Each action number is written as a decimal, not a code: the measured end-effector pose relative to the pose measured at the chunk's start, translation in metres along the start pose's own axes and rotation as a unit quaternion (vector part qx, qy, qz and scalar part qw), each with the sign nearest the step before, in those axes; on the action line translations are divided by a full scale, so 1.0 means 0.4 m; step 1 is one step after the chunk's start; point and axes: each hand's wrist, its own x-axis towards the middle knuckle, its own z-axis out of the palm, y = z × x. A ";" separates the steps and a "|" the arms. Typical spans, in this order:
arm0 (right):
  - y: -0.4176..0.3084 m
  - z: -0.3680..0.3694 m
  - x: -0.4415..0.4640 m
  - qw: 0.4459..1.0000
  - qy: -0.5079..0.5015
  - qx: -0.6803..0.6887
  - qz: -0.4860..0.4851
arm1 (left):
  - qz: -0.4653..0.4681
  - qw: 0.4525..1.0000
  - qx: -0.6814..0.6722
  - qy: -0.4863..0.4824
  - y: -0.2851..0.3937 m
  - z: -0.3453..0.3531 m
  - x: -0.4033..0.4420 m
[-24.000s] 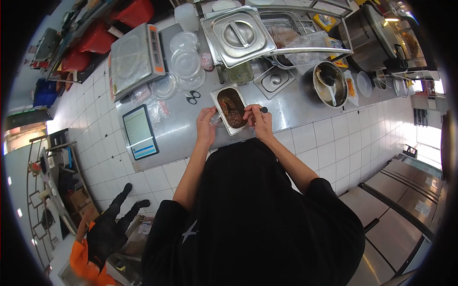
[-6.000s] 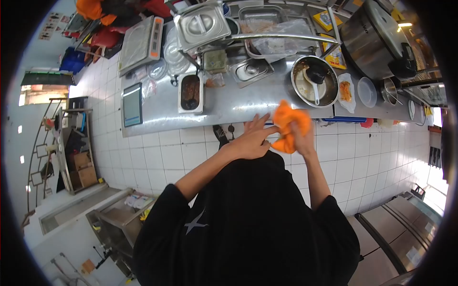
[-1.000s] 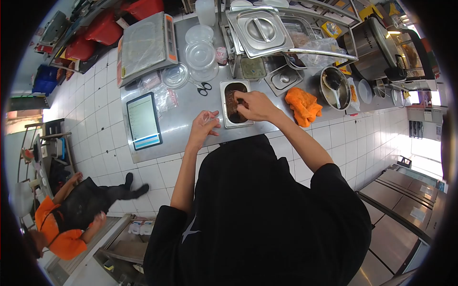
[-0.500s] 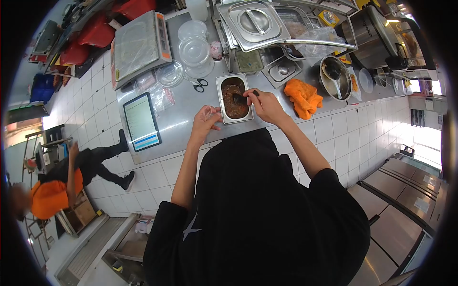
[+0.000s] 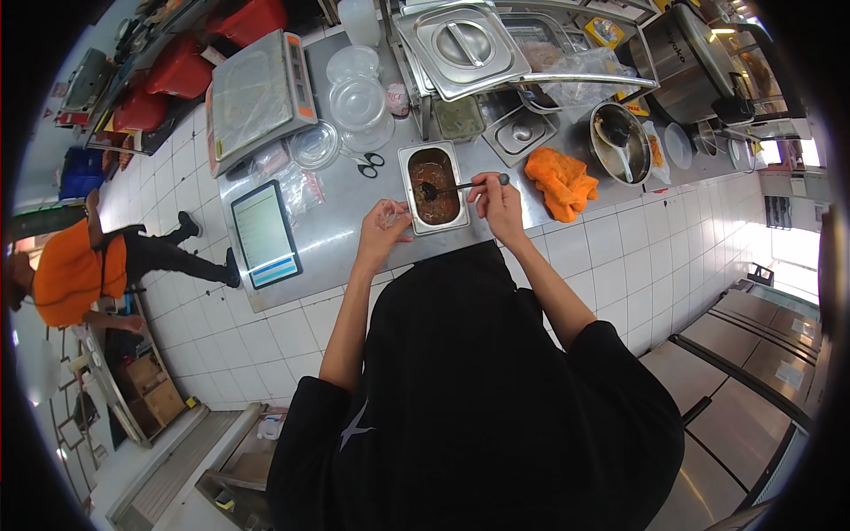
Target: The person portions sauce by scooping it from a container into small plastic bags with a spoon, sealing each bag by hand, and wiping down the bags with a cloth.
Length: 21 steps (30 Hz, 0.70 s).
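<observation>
The steel pan (image 5: 404, 181), holding brown sauce (image 5: 434, 209), stands on the table (image 5: 341, 212), its near end close to the table's front edge. A dark spoon (image 5: 460, 187) dips into the sauce, its handle crossing the pan's right rim. Just right of the pan, the right hand's (image 5: 498, 211) fingers are closed on that handle, near its knobbed end. At the pan's left rim, the left hand's (image 5: 379, 237) fingers are curled around what looks like a small clear cup (image 5: 388, 218), the fingertips at or very near the rim; contact is hard to tell. Bare tabletop runs left from the pan to a tablet (image 5: 266, 234), and a narrower strip lies to its right, before an orange cloth (image 5: 560, 183). Beyond the pan, scissors (image 5: 367, 165) lie to the left, a green-filled container (image 5: 459, 119) stands just behind, and a steel lid (image 5: 520, 135) lies to the right.
</observation>
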 end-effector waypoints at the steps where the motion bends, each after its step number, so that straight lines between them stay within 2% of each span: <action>1: 0.008 -0.017 -0.001 1.000 0.010 0.013 0.004 | 0.008 1.000 0.027 0.007 0.001 -0.005 0.001; 5: 0.005 -0.063 -0.015 0.997 0.039 0.068 0.014 | 0.059 0.987 0.126 0.082 0.029 -0.014 0.008; 11: -0.089 -0.101 -0.022 0.992 0.065 0.099 -0.050 | 0.184 0.935 0.299 0.053 0.102 0.019 0.051; 14: -0.192 -0.107 -0.027 0.991 0.068 0.079 -0.082 | 0.171 0.939 0.296 0.041 0.124 0.061 0.073; 17: -0.272 -0.106 -0.034 0.990 0.056 0.068 -0.108 | 0.248 0.905 0.340 0.061 0.132 0.095 0.092; 21: -0.333 -0.094 -0.043 0.991 0.031 0.049 -0.123 | 0.261 0.900 0.342 0.068 0.140 0.132 0.099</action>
